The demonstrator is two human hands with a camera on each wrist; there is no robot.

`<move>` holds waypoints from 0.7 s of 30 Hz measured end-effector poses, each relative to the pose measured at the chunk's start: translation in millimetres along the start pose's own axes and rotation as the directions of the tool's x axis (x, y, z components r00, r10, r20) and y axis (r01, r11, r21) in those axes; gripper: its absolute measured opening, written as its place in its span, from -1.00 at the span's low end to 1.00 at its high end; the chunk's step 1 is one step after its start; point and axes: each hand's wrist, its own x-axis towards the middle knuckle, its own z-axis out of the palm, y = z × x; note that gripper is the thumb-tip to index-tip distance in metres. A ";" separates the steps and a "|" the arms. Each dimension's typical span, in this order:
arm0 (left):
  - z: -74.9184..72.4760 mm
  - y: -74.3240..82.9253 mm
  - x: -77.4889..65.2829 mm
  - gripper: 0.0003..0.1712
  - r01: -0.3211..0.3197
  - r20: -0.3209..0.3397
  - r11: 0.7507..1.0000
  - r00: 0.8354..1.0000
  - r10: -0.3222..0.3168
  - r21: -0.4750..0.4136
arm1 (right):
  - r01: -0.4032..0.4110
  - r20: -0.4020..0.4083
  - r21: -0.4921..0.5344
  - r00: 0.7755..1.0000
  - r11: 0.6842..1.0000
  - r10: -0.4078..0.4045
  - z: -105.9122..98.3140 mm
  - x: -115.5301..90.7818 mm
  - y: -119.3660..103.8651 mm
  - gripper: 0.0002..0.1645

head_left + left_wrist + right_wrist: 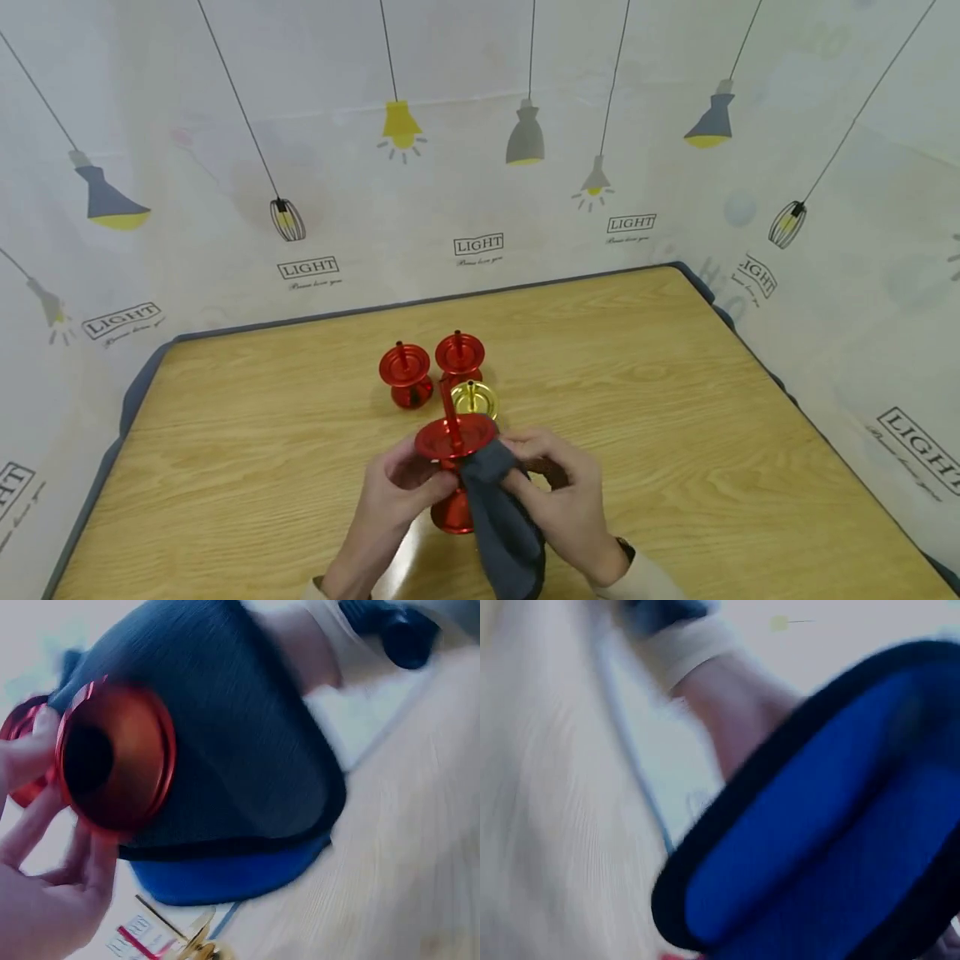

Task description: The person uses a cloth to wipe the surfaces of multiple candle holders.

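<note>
A shiny red candle holder (pixel 453 514) with a dish and a tall central stem is held just above the front of the table, leaning slightly. My left hand (pixel 390 500) grips its waist from the left, thumb in front; the left wrist view shows its hollow base (pixel 124 761). From the right, my right hand (pixel 566 496) pinches a dark grey-blue cloth (pixel 510 537) against the holder just under the dish. The cloth's loose end hangs down. Its bright blue underside (pixel 795 862) fills much of the right wrist view, which is blurred.
Behind the held one stand two more red candle holders (pixel 405 367) and a gold candle holder (pixel 483 406), partly hidden. They sit close together on the wood-grain table (pixel 645 392). A printed curtain (pixel 420 200) surrounds the table's far and side edges.
</note>
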 end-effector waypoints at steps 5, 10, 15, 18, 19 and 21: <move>-4.7 -0.2 -1.1 -0.72 0.002 0.085 0.998 0.996 0.003 -0.068 | -0.244 0.011 0.164 0.969 0.956 0.245 -5.4 0.9 1.2 -0.71; 12.1 4.3 -0.9 -0.60 -0.006 -0.150 0.995 0.989 0.021 0.103 | -0.040 -0.032 0.004 0.999 0.999 0.040 -4.8 1.5 6.3 -0.74; 19.8 6.4 -0.3 -0.48 0.027 -0.200 0.985 0.980 0.007 0.168 | 0.186 -0.022 -0.159 0.981 0.970 -0.192 -2.4 1.1 9.3 -0.76; 11.4 4.5 -0.9 -0.55 0.051 -0.110 0.995 0.993 -0.041 0.088 | 0.044 -0.021 -0.024 0.999 0.999 -0.045 -2.7 -1.8 7.3 -0.75; 7.7 3.1 -1.3 -0.56 0.053 -0.051 0.998 0.997 -0.051 0.044 | -0.030 -0.021 0.036 0.999 0.999 0.030 -3.3 -2.4 6.6 -0.74; 2.0 0.8 -2.8 -0.60 0.073 0.041 0.997 0.997 -0.072 -0.022 | -0.150 -0.014 0.120 0.988 0.981 0.153 -4.9 -3.0 5.7 -0.72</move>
